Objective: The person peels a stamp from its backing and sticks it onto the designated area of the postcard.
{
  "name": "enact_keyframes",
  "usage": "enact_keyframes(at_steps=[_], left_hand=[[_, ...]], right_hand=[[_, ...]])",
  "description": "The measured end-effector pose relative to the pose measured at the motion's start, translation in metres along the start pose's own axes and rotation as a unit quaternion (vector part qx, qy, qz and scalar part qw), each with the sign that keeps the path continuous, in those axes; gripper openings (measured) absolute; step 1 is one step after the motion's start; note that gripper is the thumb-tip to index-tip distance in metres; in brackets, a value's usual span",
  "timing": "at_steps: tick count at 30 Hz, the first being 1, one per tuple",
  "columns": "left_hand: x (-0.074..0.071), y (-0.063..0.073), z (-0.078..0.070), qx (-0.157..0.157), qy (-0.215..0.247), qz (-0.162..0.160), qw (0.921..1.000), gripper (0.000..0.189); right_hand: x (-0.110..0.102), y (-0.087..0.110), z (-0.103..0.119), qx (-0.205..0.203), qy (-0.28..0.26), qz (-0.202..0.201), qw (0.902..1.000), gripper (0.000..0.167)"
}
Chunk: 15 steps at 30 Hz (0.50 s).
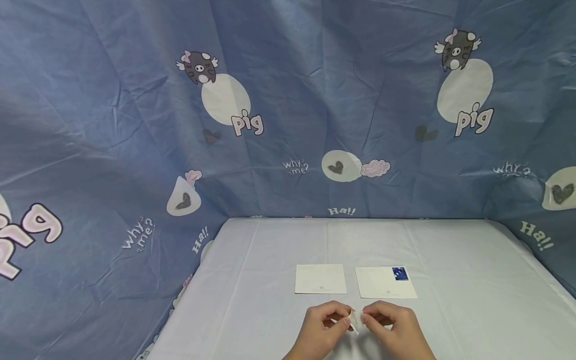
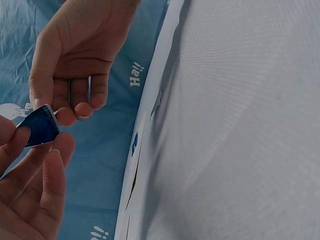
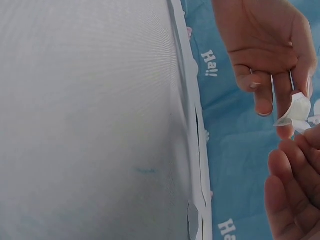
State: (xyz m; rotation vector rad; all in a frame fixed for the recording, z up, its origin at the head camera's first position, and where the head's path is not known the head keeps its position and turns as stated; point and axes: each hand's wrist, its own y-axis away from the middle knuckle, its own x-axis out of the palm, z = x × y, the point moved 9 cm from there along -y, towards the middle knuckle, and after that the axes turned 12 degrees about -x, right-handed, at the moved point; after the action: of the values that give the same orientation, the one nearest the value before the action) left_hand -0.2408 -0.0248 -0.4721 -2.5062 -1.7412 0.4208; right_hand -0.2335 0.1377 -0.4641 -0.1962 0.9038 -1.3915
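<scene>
My left hand point(image 1: 320, 326) pinches a small blue stamp point(image 2: 43, 127) between thumb and fingers. Its white back curls toward the palm side in the right wrist view. Close beside it, the right hand point(image 1: 398, 325) has thumb and forefinger pinched on a white scrap of backing paper point(image 3: 301, 126) at the stamp's edge. Whether that scrap is still joined to the stamp is hard to tell. Both hands are held above the near part of the table, fingertips almost meeting.
Two white envelope-like rectangles lie flat beyond the hands. The left envelope point(image 1: 320, 278) has small print near its lower edge. On the right envelope point(image 1: 375, 282) a blue stamp point(image 1: 400, 273) sits at the upper right corner. A white cloth covers the table point(image 1: 252, 310); a blue patterned curtain point(image 1: 288, 100) surrounds it.
</scene>
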Motion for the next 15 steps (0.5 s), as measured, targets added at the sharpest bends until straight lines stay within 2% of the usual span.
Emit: enact_keyframes(at_steps=[7, 15], left_hand=[[-0.0020, -0.0006, -0.0005, -0.003, 0.007, -0.007, 0.9999, 0.006], [-0.0070, -0.0010, 0.0001, -0.013, 0.034, -0.021, 0.9991, 0.007]], right_hand=[[-0.0006, 0.0011, -0.0077, 0.036, 0.009, -0.003, 0.9993, 0.008], [-0.0029, 0.0017, -0.0079, 0.044, 0.011, -0.012, 0.9989, 0.008]])
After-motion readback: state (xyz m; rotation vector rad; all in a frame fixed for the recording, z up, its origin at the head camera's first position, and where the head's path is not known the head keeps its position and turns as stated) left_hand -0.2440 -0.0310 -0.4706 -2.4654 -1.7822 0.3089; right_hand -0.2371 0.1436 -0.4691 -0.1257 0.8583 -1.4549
